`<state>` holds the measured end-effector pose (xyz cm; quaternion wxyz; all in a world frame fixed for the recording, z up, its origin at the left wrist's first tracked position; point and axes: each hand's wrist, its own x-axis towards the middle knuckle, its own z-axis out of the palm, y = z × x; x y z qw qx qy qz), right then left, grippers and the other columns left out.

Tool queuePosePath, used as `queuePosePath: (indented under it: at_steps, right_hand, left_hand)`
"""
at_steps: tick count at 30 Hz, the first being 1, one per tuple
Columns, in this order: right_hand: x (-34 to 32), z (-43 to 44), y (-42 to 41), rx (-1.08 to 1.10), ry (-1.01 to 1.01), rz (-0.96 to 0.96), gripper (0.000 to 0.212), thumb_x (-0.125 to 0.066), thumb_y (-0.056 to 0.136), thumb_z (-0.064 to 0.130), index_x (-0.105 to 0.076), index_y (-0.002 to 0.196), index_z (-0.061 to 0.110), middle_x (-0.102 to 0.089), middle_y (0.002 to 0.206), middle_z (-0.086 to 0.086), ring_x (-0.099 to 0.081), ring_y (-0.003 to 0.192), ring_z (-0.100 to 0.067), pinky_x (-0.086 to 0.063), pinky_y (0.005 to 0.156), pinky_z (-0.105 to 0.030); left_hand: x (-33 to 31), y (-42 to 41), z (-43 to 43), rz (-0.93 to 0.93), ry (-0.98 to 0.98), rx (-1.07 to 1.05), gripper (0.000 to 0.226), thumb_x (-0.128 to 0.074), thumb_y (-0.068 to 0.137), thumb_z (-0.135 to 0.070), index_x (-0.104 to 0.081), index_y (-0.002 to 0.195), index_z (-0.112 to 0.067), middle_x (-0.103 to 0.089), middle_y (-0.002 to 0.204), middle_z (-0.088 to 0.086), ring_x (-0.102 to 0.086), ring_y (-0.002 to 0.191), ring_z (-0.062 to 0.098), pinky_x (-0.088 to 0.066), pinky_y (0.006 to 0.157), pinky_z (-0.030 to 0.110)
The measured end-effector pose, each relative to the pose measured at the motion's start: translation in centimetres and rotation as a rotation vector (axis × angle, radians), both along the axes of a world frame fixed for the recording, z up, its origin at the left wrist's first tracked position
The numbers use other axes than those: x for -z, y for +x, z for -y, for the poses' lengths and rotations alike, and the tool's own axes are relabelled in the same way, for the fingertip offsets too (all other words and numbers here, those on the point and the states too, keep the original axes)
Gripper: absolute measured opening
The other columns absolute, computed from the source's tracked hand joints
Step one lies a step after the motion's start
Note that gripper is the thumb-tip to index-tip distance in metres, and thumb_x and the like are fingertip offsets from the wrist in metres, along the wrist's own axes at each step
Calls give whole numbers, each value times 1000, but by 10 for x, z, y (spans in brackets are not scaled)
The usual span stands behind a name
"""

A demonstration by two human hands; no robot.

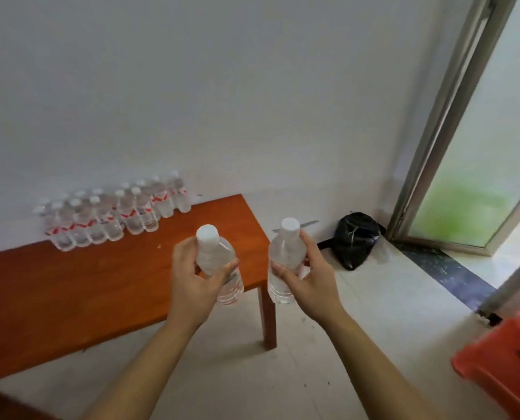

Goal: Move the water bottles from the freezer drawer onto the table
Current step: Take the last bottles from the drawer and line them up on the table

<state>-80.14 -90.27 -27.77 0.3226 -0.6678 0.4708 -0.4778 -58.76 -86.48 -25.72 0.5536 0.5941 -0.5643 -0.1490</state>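
Looking down from the head view, the person is carrying two water bottles toward the table (70,292). The left hand (192,277) is wrapping fingers and thumb round the shoulder of the left bottle (214,256), just under its white cap. The right hand (310,280) is gripping the right bottle (284,253) the same way, at the upper body. Both bottles are hanging upright in the air, the left one over the table's near corner, the right one just off its edge above the floor.

Going by the clear ribbed plastic, they are probably handling as fairly heavy if full, thin-walled and giving under a squeeze. Coming out of a freezer they may be running slick, so a full wrap near the shoulder is looking safer than a pinch on the cap.

The standing bottles (116,213) are crowding the far left of the tabletop against the wall, and toppling them is the main hazard when setting down beside them. A black bag (355,241) is lying on the floor by the wall, a red stool (504,359) is sitting at the right, and a door frame (452,116) is standing beyond. The freezer drawer is not showing
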Motion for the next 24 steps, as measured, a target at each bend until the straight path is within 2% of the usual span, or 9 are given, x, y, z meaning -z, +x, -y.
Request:
queuePosePath:
  at_steps: [2, 5, 7, 10, 17, 21, 24]
  right_hand:
    - [1, 19, 41, -69, 20, -9, 74, -69, 74, 63, -26, 135, 62, -52, 133, 25, -54, 122, -4, -51, 103, -38]
    - [7, 52, 89, -133, 57, -21, 75, -74, 78, 56, -30, 139, 54, -54, 134, 21, -54, 125, -7, -50, 105, -43]
    - [12, 77, 113, -157, 69, -28, 76, -77, 80, 47, -32, 141, 50, -54, 134, 21, -53, 125, -6, -50, 105, -41]
    - [20, 119, 141, -194, 66, -35, 75, -77, 81, 47, -35, 143, 45, -53, 135, 24, -52, 125, -3, -50, 105, -37]
    - [29, 259, 190, -284, 45, -55, 74, -77, 81, 45, -36, 143, 46, -54, 134, 25, -53, 125, -3, -50, 104, -38]
    - [22, 341, 217, -333, 27, -128, 76, -77, 80, 46, -34, 143, 50, -55, 137, 24, -55, 124, -4, -52, 101, -33]
    - [26, 396, 243, -356, 29, -188, 83, -76, 81, 49, -32, 150, 40, -54, 143, 15, -54, 127, -8, -49, 101, -27]
  left_hand:
    - [0, 40, 11, -11, 10, -50, 71, -76, 68, -54, -51, 130, -31, -45, 121, -14, -51, 115, 10, -52, 98, 44]
    - [1, 85, 31, -6, 15, -94, 66, -79, 70, -49, -52, 128, -34, -45, 119, -15, -51, 114, 7, -52, 97, 46]
    - [5, 107, 48, -5, 15, -109, 61, -80, 72, -45, -53, 126, -35, -47, 117, -19, -52, 113, 6, -52, 97, 46]
    - [14, 133, 81, -6, 6, -124, 56, -83, 74, -38, -55, 122, -36, -48, 114, -27, -54, 112, 7, -53, 94, 46]
    - [21, 173, 202, -2, 3, -163, 55, -82, 74, -43, -55, 122, -37, -52, 113, -30, -56, 112, 9, -53, 94, 45]
    - [12, 199, 271, 69, 64, -250, 58, -85, 70, -40, -55, 119, -32, -55, 110, -26, -57, 106, 5, -52, 91, 40]
    - [16, 222, 311, 111, 127, -309, 61, -89, 66, -35, -55, 117, -34, -59, 109, -20, -59, 103, 8, -52, 88, 38]
